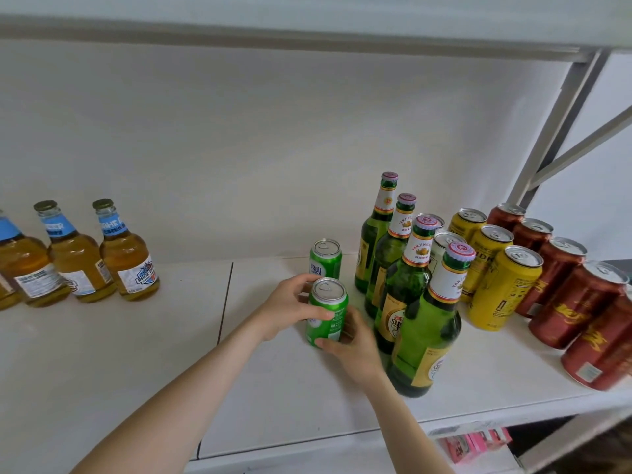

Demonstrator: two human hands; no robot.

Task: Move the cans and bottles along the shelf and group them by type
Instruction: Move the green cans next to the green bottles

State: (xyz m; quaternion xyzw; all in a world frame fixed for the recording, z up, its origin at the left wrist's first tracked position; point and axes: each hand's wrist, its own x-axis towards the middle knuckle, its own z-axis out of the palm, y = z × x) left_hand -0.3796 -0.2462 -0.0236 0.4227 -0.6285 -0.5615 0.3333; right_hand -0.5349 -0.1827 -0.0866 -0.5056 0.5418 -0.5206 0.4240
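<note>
I am watching the white shelf (pixel 136 354). Tall green bottles (pixel 427 330) are standing close together toward its right end, the nearest one by the front edge. The green can (pixel 326 302) is sitting mid-shelf, in front of a second green can (pixel 325 258). The left hand (pixel 294 306) and right hand (pixel 355 350) are gripping it, fingers (pixel 318 313) curling round. I am worrying the right wrist may be knocking that nearest bottle over.

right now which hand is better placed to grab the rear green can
Left, probably: the left hand lies right next to the rear green can. The right hand holds the front green can low on its near side, beside the green bottles.
</note>
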